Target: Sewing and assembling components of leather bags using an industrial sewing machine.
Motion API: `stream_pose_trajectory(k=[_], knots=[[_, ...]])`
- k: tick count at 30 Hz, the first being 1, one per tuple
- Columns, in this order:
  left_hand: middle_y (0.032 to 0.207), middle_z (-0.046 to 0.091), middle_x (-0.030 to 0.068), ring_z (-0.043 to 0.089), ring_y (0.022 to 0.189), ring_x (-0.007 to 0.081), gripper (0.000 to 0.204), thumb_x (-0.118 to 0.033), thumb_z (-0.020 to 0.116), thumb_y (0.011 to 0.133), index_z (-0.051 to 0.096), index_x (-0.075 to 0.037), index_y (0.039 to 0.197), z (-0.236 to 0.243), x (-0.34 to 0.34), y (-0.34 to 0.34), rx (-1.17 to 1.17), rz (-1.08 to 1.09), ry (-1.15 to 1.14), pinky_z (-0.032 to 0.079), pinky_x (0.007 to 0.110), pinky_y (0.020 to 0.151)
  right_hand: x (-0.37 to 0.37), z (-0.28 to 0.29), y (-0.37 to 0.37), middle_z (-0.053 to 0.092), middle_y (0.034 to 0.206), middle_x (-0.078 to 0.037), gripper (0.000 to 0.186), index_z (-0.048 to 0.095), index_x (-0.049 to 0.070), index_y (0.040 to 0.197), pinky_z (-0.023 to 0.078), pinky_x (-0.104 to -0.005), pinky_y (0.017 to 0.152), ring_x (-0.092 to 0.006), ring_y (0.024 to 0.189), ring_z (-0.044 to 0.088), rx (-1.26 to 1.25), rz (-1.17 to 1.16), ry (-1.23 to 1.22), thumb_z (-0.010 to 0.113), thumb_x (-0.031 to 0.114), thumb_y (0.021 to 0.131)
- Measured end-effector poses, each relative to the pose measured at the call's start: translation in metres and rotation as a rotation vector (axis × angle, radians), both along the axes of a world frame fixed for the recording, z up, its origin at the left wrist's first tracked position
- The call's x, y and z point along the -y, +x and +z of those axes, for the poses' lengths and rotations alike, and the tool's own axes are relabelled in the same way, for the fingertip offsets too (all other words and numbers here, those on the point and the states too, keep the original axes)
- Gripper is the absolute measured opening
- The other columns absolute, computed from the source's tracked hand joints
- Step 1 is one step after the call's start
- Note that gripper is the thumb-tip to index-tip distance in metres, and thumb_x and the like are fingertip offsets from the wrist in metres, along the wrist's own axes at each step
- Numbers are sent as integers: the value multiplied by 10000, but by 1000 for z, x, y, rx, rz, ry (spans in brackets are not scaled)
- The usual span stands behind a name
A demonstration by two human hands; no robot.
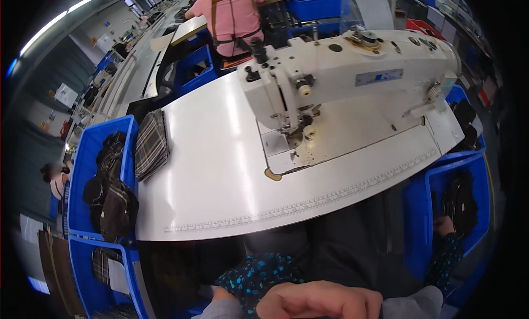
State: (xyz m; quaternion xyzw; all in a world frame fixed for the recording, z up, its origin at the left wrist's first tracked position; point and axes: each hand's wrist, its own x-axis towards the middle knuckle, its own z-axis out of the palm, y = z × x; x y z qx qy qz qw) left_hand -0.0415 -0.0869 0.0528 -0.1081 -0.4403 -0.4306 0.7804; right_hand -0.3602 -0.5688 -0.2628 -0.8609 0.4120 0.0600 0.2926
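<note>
My left hand (322,301) lies across my body at the lower edge, its fingers curled in; whatever they may hold is hidden. A dark sleeve with teal dots (256,277) covers that forearm. My right hand (443,226) reaches down into a blue bin (424,208) at the right, against dark fabric pieces (462,204); its fingers are too small to make out. Above my lap, a white sewing machine (352,79) stands on a white table (212,170). Neither hand is on the table.
Plaid fabric pieces (151,145) are stacked at the table's left edge. Beside them, a blue bin (132,170) holds dark sewn pieces (118,211); another bin (132,275) sits nearer. A printed ruler (308,200) follows the front edge. A person in pink (234,15) sits beyond the table.
</note>
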Motion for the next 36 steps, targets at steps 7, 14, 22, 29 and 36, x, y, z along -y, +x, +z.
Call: stream_pose_trajectory(k=[7, 14, 22, 29, 36], knots=[[1016, 631, 164, 647, 851, 239, 677, -584, 699, 910, 640, 65, 1090, 7, -21, 31, 82, 280, -91, 540, 277, 685, -21, 100, 78, 738, 1098, -189, 239, 740, 9, 1087, 545, -396, 884, -389, 980, 697, 243, 207, -632, 743, 138, 885], [1014, 648, 164, 668, 848, 256, 643, -565, 722, 905, 662, 52, 1075, 2, -35, 51, 198, 469, -194, 537, 292, 678, -138, 213, 231, 667, 1285, -207, 222, 658, -55, 1160, 516, -386, 974, -354, 1126, 665, 665, 424, -723, 613, -32, 944], [1015, 658, 182, 677, 824, 263, 636, -554, 731, 904, 673, 58, 1064, 27, -63, 25, 349, 500, -69, 532, 298, 669, -250, 194, 332, 674, 1265, -196, 243, 682, -32, 1088, 529, -423, 931, -382, 1077, 646, 922, 748, -414, 708, 26, 853], [1058, 654, 222, 675, 849, 275, 719, -572, 722, 903, 650, 110, 1118, 42, -56, -6, 303, 485, -184, 540, 294, 668, -252, 180, 335, 674, 1252, -217, 254, 685, -36, 1091, 517, -439, 962, -401, 1107, 635, 968, 666, -514, 692, 82, 866], [1040, 645, 226, 666, 864, 262, 718, -558, 721, 907, 630, 129, 1095, 41, -58, 8, 298, 456, -129, 552, 288, 687, -251, 176, 338, 677, 1248, -193, 267, 690, -41, 1073, 522, -443, 955, -390, 1103, 636, 932, 669, -537, 716, 110, 855]])
